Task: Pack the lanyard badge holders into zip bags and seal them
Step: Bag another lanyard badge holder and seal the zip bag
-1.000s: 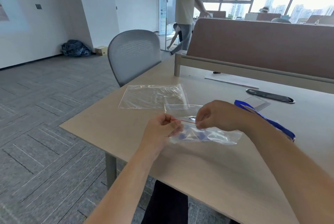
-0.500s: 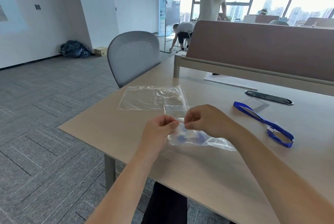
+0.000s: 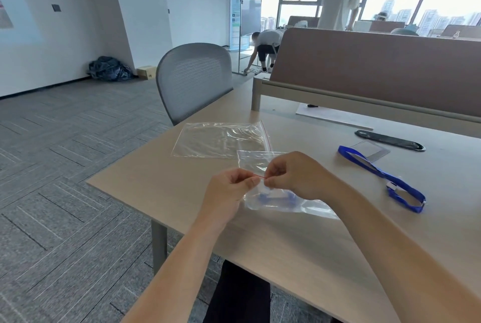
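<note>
Sealing step in hand: the left hand [image 3: 234,184] and right hand [image 3: 291,174] meet over a filled zip bag [image 3: 286,202], which lies flat on the surface [image 3: 299,257] a little in from its near edge. The fingers [image 3: 244,180] of both hands are curled and pinch the red zip strip [image 3: 261,176] at the bag's mouth, the two pinches close together. The packed lanyard badge holder [image 3: 273,196] shows blue through the plastic just below the hands. A small empty bag [image 3: 253,159] lies just beyond the hands, and a large empty bag [image 3: 221,140] lies nearer the left edge. An unpacked lanyard badge holder [image 3: 374,169] lies well apart to the right. How much of the strip is closed cannot be told. The next move probably calls for firm, even pressure drawn along the strip to its end.
</note>
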A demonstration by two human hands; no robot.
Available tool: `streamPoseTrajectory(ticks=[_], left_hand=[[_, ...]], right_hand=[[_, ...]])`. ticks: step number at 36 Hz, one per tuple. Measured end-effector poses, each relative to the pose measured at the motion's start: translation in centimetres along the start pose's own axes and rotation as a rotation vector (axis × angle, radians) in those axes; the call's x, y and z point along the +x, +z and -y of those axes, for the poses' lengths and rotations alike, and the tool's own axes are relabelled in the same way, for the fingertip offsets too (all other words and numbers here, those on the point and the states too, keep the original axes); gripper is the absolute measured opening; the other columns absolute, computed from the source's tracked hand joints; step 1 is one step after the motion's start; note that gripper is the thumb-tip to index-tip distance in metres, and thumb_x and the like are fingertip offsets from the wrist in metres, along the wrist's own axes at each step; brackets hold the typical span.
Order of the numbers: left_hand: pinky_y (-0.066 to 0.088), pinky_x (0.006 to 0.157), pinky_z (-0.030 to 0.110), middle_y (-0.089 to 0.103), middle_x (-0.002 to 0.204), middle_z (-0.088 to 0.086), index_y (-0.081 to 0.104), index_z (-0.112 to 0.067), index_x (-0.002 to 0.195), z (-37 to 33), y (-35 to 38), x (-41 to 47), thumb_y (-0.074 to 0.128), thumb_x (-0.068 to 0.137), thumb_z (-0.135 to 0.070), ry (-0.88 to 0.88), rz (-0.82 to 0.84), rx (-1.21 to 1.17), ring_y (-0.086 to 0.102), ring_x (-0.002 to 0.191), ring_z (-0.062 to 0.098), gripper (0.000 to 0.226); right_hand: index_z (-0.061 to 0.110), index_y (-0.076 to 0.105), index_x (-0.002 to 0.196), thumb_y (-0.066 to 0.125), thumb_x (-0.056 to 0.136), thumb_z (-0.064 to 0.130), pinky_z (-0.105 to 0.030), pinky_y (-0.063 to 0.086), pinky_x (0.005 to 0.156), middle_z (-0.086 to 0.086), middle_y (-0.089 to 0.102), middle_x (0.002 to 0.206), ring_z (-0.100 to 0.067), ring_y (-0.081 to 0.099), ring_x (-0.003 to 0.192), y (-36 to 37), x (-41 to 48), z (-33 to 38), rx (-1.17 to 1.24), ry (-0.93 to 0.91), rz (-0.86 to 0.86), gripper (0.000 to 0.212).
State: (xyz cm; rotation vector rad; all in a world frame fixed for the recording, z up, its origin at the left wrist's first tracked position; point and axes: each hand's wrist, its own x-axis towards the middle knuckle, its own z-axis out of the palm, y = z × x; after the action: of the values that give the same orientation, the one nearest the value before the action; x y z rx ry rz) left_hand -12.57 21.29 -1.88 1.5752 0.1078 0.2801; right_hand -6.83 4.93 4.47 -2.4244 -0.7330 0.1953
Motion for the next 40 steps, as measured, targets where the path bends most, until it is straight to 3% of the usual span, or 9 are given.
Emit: streamPoseTrajectory(ticks=[10,15,23,31,35,40], left_hand=[[0.046,0.068,0.028,0.069,0.066,-0.003,0.079,-0.011,0.083,0.1,-0.2,0.0,0.073,0.085,-0.009,-0.015,-0.015,-0.010,0.059,0.064,0.011,0.007],[0.047,0.068,0.028,0.074,0.076,0.007,0.079,-0.014,0.081,0.2,-0.1,-0.2,0.073,0.086,-0.012,0.023,-0.026,0.030,0.062,0.069,0.012,0.008],[0.045,0.070,0.027,0.073,0.076,0.004,0.078,-0.018,0.081,0.2,0.1,-0.3,0.072,0.087,-0.014,0.054,-0.047,0.076,0.059,0.070,0.011,0.009],[0.039,0.058,0.013,0.072,0.075,0.002,0.078,-0.018,0.082,0.0,0.4,-0.5,0.072,0.088,-0.018,0.104,-0.069,0.192,0.055,0.065,0.007,0.009],[0.040,0.058,0.013,0.069,0.071,-0.004,0.076,-0.019,0.081,-0.2,0.4,-0.4,0.070,0.089,-0.016,0.091,-0.082,0.205,0.056,0.065,0.006,0.011],[0.039,0.056,0.014,0.063,0.064,-0.010,0.074,-0.017,0.080,-0.6,0.1,-0.3,0.067,0.090,-0.015,0.090,-0.097,0.193,0.052,0.059,0.004,0.012]], right_hand=[[0.020,0.076,0.081,0.076,0.082,0.022,-0.023,0.044,0.065,0.006,0.071,0.074,-0.006,0.055,0.064,-0.2,0.2,0.0,-0.023,-0.002,0.008,0.003],[0.019,0.076,0.083,0.076,0.082,0.023,-0.028,0.048,0.071,0.004,0.072,0.077,-0.008,0.057,0.067,-0.1,0.2,0.3,-0.024,-0.001,0.011,0.005],[0.023,0.076,0.080,0.075,0.081,0.025,-0.034,0.050,0.079,0.011,0.070,0.073,-0.007,0.058,0.068,0.2,0.3,0.5,-0.023,0.013,-0.002,0.003],[0.030,0.066,0.064,0.073,0.082,0.027,-0.029,0.043,0.062,0.012,0.060,0.059,-0.007,0.050,0.057,0.4,0.3,0.9,-0.018,0.016,-0.009,0.020],[0.029,0.067,0.068,0.071,0.083,0.026,-0.022,0.037,0.061,0.013,0.061,0.061,-0.002,0.051,0.056,0.3,0.2,1.0,-0.050,0.008,-0.010,0.016],[0.016,0.075,0.084,0.072,0.086,0.024,-0.026,0.044,0.064,0.004,0.071,0.077,-0.009,0.056,0.065,-0.5,0.0,0.5,-0.076,0.021,0.006,0.009]])
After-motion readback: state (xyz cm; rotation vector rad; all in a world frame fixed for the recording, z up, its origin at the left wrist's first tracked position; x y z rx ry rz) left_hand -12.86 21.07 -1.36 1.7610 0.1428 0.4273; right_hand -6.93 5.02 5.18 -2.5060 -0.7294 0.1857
